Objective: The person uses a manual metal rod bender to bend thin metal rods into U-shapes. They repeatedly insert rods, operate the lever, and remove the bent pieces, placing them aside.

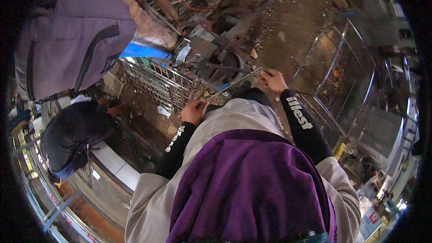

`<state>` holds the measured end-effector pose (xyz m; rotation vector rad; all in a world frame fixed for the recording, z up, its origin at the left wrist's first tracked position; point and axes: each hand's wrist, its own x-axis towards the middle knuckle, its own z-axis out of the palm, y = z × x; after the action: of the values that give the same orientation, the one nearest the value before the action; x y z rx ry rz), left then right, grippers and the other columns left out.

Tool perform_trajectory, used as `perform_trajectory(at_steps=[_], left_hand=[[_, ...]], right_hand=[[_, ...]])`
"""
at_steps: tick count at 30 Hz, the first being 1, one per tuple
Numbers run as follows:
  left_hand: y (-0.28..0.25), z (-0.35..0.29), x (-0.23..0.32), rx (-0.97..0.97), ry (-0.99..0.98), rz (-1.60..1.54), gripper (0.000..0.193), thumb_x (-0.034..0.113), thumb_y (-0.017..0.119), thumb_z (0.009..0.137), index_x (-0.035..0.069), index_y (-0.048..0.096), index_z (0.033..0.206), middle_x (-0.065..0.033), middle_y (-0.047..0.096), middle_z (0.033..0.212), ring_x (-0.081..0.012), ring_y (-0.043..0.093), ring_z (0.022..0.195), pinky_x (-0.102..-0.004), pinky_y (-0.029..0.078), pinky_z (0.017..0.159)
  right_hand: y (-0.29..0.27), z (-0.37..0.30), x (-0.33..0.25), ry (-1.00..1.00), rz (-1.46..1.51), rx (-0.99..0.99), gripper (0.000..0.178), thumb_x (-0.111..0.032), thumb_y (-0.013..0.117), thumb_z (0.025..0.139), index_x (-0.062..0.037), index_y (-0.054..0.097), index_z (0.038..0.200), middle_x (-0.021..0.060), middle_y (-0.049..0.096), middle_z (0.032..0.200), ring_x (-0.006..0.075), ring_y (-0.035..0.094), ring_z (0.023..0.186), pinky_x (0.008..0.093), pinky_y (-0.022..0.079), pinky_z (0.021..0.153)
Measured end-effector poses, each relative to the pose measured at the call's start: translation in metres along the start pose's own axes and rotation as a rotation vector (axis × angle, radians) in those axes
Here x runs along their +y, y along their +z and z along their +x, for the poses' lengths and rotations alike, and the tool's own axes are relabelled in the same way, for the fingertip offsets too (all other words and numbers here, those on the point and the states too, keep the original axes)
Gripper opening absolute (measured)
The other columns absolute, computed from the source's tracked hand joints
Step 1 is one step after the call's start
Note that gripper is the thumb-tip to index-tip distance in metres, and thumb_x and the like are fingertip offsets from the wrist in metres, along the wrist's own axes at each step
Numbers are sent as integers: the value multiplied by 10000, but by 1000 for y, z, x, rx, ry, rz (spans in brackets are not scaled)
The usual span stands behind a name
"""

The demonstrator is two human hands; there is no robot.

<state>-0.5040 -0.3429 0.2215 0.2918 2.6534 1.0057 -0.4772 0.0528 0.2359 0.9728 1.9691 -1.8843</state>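
A thin metal strip (234,84) runs slantwise between both hands, above the person's raised knee. The right hand (272,81) is closed around its upper end; the left hand (193,111) is curled at its lower end, though whether those fingers actually pinch the strip is hard to make out. A wire mesh rack (155,81) lies just left. Scrap metal (211,54) beyond is blurred. A crouching co-worker (74,130) is partly hidden in shadow.

I see a thin shiny metal strip (235,84), flat, slanting above the wire mesh rack (153,81), gripped at both ends.
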Motion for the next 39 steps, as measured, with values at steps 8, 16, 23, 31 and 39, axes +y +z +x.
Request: perform_trajectory(at_steps=[8, 16, 23, 31, 39], left_hand=[[-1, 17, 2, -6, 340, 18, 236, 281, 714, 860, 62, 726, 947, -163, 701, 903, -379, 671, 819, -436, 533, 709], [-31, 24, 62, -306, 429, -257, 156, 132, 797, 821, 28, 681, 813, -94, 648, 763, -221, 628, 708, -352, 485, 663], [-18, 41, 118, -831, 250, -574, 218, 128, 717, 918, 48, 588, 761, 28, 562, 713, -73, 495, 698, -267, 410, 651], [11, 49, 167, -1040, 201, -725, 276, 214, 716, 947, 76, 541, 786, 66, 474, 634, -20, 414, 567, -225, 317, 524], [27, 53, 256, -1076, 210, -682, 218, 236, 629, 1007, 26, 653, 954, 21, 585, 769, -39, 481, 665, -214, 378, 593]], right_hand=[[-5, -71, 5, -182, 246, 170, 252, -285, 587, 1021, -37, 602, 1063, 45, 663, 947, 130, 655, 805, 303, 538, 721], [-18, -150, -51, -361, 842, 99, 181, -258, 512, 1059, -80, 546, 1063, 36, 610, 887, 166, 627, 798, 331, 546, 754], [-29, -170, -94, -452, 887, 424, 253, -323, 588, 1025, -103, 568, 902, -20, 555, 760, 93, 569, 665, 265, 502, 625], [-69, -210, -110, -640, 724, 698, 245, -278, 605, 1015, -82, 623, 870, -28, 590, 748, 66, 569, 664, 234, 475, 611], [-124, -231, -112, -613, 853, 637, 240, -273, 546, 1042, -61, 619, 955, 6, 608, 777, 103, 609, 666, 287, 548, 638]])
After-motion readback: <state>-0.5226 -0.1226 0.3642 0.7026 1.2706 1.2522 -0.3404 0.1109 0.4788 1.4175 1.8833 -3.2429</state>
